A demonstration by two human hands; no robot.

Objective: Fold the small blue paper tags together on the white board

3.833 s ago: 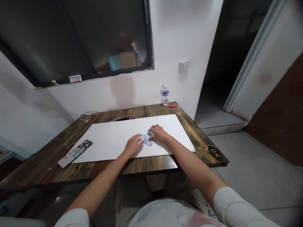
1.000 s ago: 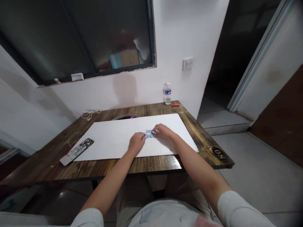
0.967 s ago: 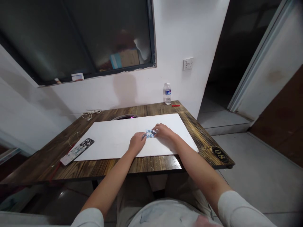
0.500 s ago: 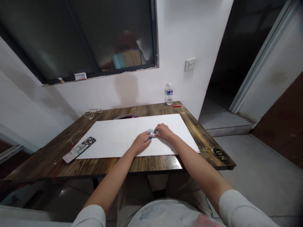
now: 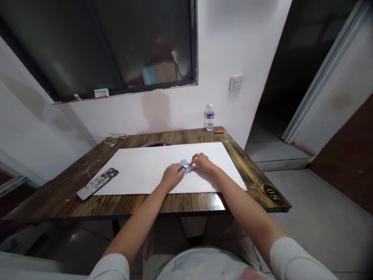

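A small blue-and-white printed piece, perhaps folded paper or card (image 5: pixel 185 166), lies on a white board (image 5: pixel 131 177). Its exact form is too small to tell. My left hand (image 5: pixel 172 175) is at its left side, with the fingertips on its edge. My right hand (image 5: pixel 201 163) is at its right side, with the fingertips against it. Both hands rest on the board, and their fingers hide part of the piece.
The board lies on a dark wooden table (image 5: pixel 186 203). A patterned phone case (image 5: pixel 98 183) lies at its left, a water bottle (image 5: pixel 209 118) and red lighter (image 5: pixel 219 132) at the back, and a white cable (image 5: pixel 115 137) at the back left.
Since the earliest frame, the printed piece has become more compact and my hands have drawn closer. In the last half second, the piece shows more between my hands, and the camera has shifted slightly.
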